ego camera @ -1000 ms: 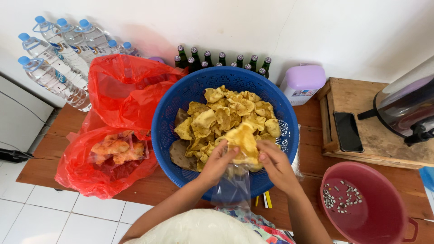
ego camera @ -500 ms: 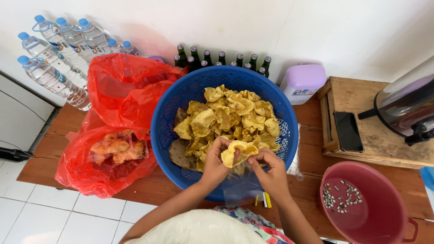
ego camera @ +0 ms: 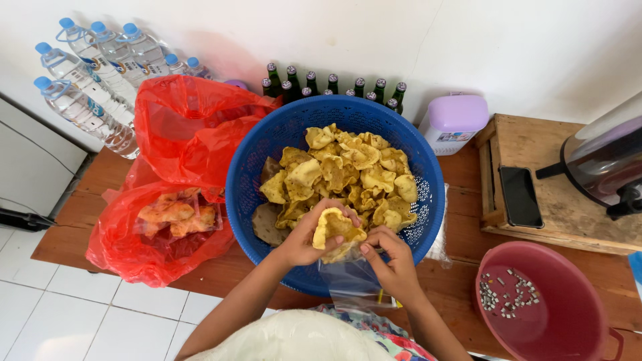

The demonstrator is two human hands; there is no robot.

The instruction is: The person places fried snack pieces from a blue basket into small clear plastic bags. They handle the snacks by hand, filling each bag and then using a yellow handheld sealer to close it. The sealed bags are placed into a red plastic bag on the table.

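Presently, yellow crackers (ego camera: 336,225) are pinched by the left hand (ego camera: 304,241) over a clear bag (ego camera: 349,275), whose mouth is held open by the right hand (ego camera: 394,264), beside the blue basket (ego camera: 267,144).

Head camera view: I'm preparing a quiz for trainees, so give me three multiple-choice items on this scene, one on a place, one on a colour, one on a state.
1. Where is the round pink plastic basin?
A. right of the blue basket
B. inside the red bag
C. on the white floor tiles

2. What colour is the round perforated plastic basket that holds the yellow crackers?
A. green
B. blue
C. white

3. What is the left hand doing?
A. resting flat on the table
B. gripping a bottle
C. holding a bunch of crackers over a clear plastic bag

Answers: 1 A, it stands on the wooden table to the basket's right. 2 B, its wall and rim are blue. 3 C, its fingers wrap the crackers while the right hand holds the bag's mouth.
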